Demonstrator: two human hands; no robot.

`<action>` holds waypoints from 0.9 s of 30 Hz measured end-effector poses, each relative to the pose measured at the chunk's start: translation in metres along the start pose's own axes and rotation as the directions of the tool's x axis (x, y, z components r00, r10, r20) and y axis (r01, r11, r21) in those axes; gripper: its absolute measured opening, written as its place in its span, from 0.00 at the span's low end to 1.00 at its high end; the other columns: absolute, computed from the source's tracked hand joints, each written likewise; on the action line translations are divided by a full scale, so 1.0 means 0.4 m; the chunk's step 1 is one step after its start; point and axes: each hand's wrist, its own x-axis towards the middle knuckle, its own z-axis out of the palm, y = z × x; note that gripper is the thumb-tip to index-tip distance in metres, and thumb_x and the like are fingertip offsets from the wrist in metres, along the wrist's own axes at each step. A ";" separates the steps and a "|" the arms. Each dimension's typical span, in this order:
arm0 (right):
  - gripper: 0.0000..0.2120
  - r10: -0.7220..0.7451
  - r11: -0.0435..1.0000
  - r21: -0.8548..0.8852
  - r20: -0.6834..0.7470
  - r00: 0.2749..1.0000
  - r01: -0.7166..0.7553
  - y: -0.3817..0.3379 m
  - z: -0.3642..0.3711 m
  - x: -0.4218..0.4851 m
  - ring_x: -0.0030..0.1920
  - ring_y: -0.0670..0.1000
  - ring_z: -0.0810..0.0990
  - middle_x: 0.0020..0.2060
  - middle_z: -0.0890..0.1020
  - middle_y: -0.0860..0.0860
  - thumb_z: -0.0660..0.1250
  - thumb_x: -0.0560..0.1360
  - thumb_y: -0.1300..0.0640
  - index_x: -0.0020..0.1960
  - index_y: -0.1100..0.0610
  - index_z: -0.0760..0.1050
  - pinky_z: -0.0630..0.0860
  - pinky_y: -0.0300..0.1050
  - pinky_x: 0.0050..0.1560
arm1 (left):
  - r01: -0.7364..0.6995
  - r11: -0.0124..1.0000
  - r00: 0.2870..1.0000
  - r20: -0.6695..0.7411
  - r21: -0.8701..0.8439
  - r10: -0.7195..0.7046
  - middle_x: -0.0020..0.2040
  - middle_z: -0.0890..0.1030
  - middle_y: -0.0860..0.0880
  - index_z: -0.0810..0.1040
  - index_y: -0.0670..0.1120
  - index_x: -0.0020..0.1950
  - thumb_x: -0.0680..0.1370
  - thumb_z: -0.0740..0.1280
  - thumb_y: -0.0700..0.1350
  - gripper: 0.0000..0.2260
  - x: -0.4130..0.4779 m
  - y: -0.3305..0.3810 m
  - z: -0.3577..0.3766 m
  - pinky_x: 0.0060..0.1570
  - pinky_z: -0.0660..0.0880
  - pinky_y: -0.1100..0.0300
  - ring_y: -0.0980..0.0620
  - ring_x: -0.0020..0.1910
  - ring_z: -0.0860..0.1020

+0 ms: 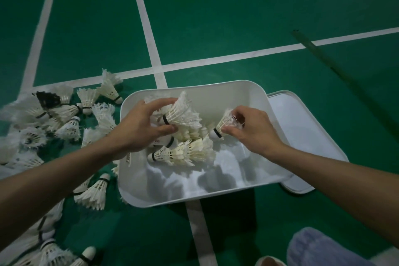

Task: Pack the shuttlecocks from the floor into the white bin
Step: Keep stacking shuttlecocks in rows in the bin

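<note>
green court floor [216, 17] is lying under the white plastic bin [237, 90]; left hand [142, 127] and right hand [252, 127] are each gripping a white feathered shuttlecock [183, 112] over it, likely releasing next.

The light is dim, and the green floor [216, 17] looks dark. The white bin [194, 197] is the brightest thing; soft grey shadows lie inside it and a darker one under its near side. The shuttlecocks [32, 136] at the left edge look blurry and smeared. The white lines [41, 34] bend a little there.
</note>
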 end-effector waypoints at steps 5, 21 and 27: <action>0.24 0.083 0.988 0.122 0.060 0.995 -0.090 0.017 0.014 -0.005 0.40 0.49 0.76 0.40 0.77 0.50 0.78 0.67 0.55 0.55 0.46 0.66 0.68 0.40 0.36 | 0.022 0.999 1.000 -0.002 0.048 -0.022 0.70 0.63 0.44 0.66 0.67 0.67 0.72 0.72 0.49 0.28 0.006 -0.016 0.004 0.62 0.67 0.51 0.52 0.56 0.68; 0.12 0.214 0.976 0.006 0.147 0.966 -0.217 0.062 0.039 -0.016 0.46 0.48 0.79 0.43 0.81 0.50 0.76 0.68 0.63 0.50 0.56 0.82 0.70 0.37 0.44 | 0.064 0.993 0.997 0.029 0.098 -0.067 0.67 0.63 0.44 0.64 0.68 0.69 0.73 0.72 0.49 0.29 0.014 -0.040 0.005 0.63 0.69 0.48 0.44 0.58 0.73; 0.11 0.237 0.971 -0.064 0.158 0.958 -0.230 0.070 0.063 -0.003 0.47 0.50 0.79 0.42 0.79 0.47 0.76 0.67 0.61 0.45 0.50 0.80 0.77 0.46 0.51 | 0.084 0.993 0.996 0.036 0.083 -0.087 0.68 0.63 0.44 0.65 0.68 0.68 0.73 0.72 0.49 0.29 0.015 -0.039 0.014 0.61 0.71 0.48 0.43 0.56 0.76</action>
